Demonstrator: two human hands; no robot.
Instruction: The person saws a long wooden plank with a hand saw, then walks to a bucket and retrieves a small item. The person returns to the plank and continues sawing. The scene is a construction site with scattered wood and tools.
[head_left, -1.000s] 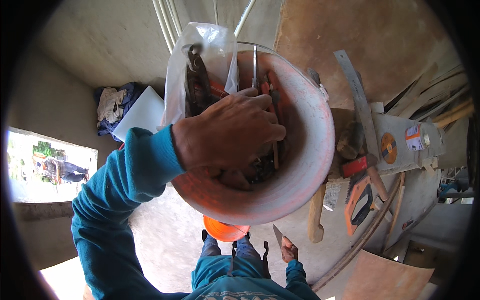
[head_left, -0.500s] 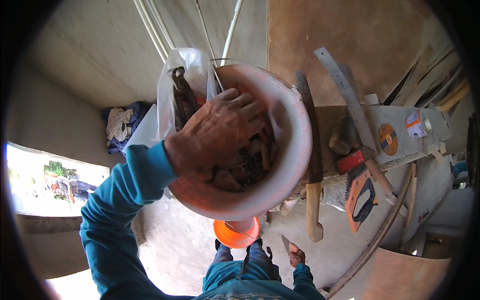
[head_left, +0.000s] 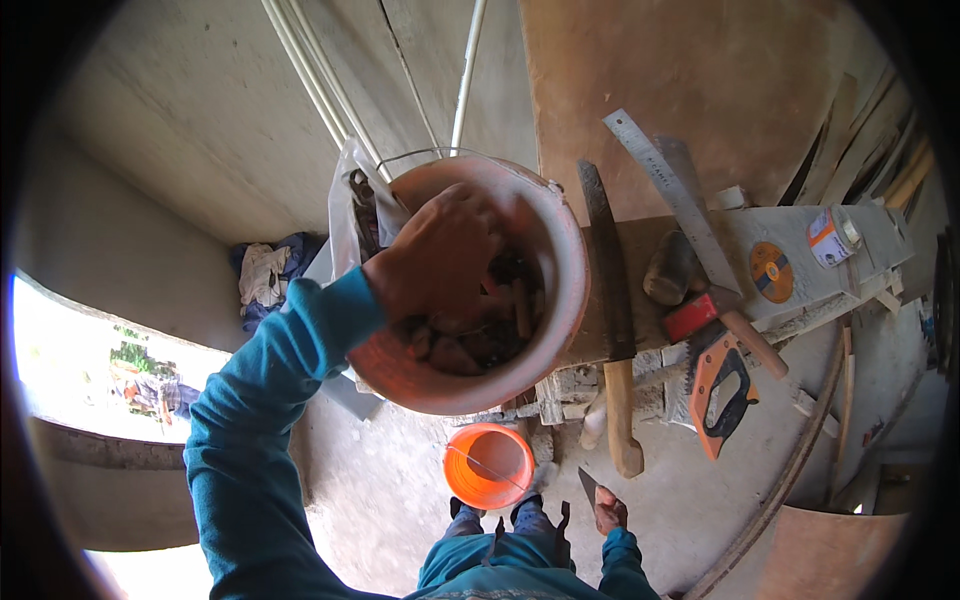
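My left hand (head_left: 440, 255) reaches down into a large bucket (head_left: 572, 290) dusted red inside, its fingers curled. Whatever they close on, if anything, is hidden by the hand. Stone-like lumps and dark bits (head_left: 455, 352) lie in the bottom. At the bucket's left side is a clear plastic bag (head_left: 345, 215) with dark metal tools in it. Low by my side, my right hand (head_left: 609, 512) grips a small pointed trowel (head_left: 588, 484), blade up and out. An orange bucket (head_left: 455, 472) stands on the floor in front of my feet.
On the ledge to the right lie a machete (head_left: 612, 285), a steel square (head_left: 665, 178), a red-headed hammer (head_left: 692, 317), an orange-handled saw (head_left: 712, 395), a cutting disc (head_left: 771, 272) and a can (head_left: 832, 238). White pipes (head_left: 468, 75) lean behind the bucket.
My view has shifted, so the big bucket sits a little lower and more of the orange bucket shows. The left hand stays inside the big bucket; the right still holds the trowel.
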